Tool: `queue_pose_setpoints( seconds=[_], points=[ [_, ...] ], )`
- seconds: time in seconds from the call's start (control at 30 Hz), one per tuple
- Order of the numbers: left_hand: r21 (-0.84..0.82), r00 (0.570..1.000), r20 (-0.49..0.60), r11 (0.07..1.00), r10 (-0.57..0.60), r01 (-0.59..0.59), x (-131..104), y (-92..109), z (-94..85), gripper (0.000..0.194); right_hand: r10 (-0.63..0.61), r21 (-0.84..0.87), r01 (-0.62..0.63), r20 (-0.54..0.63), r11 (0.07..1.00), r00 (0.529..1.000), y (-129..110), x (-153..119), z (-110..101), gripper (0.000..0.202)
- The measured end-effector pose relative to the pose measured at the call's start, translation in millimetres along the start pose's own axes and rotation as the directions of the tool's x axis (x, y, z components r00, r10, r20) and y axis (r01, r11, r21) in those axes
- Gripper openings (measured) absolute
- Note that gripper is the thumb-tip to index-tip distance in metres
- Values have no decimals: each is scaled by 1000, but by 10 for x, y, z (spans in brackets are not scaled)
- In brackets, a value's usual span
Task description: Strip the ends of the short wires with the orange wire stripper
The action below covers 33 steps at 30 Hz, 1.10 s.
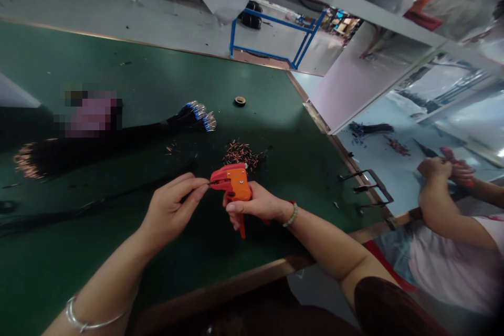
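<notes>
The wooden edge [236, 279] of the bench runs closest to the person, with dark, hard-to-read shapes below it. Over the green bench top [189, 268], the person's left hand [175, 207] pinches a thin dark wire [210, 184] between thumb and fingertips, at the nose of a red-and-orange hand tool [238, 182]. The right hand [252, 203] is wrapped around that tool's handles and hides part of them. How far the wire reaches inside the tool cannot be told.

Just beyond the tool lies a heap of copper-coloured scraps [241, 154], partly covered by it. To the left, a long bundle of black wires [129, 139] stretches across the bench, copper ends at one end, silver and blue tips at the other; a pixelated patch blots out whatever lies against it. A roll of tape [240, 101] sits farther back, well apart from the hands. At the right edge stands a black metal bracket [374, 189].

Past it, a co-worker's hands [447, 168], cut off from clear view by blur, hold a red-handled tool. A pale panel [354, 73] stands between the work areas. Beyond are a blue frame [260, 56] and, above right, cloudy plastic bags [468, 2], their contents unreadable.
</notes>
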<state>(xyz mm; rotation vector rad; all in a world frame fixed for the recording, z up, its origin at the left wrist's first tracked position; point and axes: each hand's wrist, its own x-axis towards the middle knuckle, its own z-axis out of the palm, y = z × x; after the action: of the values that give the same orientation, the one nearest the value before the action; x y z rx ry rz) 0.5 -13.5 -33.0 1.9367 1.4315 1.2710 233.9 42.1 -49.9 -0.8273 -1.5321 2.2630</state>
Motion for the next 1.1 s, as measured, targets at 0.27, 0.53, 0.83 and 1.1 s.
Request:
queue_pose_setpoints(
  seconds=[0.27, 0.53, 0.83, 1.1],
  points=[
    [-81, 998, -8, 995, -55, 54, 3, -11, 16, 22, -3, 34, 4, -43, 999, 999, 32, 17, 57, 49],
    [-83, 998, -5, 994, -64, 64, -11, -42, 47, 22, -23, -5, 22, -142, 1000, 990, 95, 25, 135, 48],
    [116, 999, -17, 992, -40, 42, -8, -86, 6, 33, -29, 65, 42, -184, 997, 983, 74, 59, 157, 50],
    [319, 972, -41, 925, 231, -207, -45, -164, 101, 23, -40, 51, 51, -196, 997, 980, 95, 56, 153, 48]
  ],
)
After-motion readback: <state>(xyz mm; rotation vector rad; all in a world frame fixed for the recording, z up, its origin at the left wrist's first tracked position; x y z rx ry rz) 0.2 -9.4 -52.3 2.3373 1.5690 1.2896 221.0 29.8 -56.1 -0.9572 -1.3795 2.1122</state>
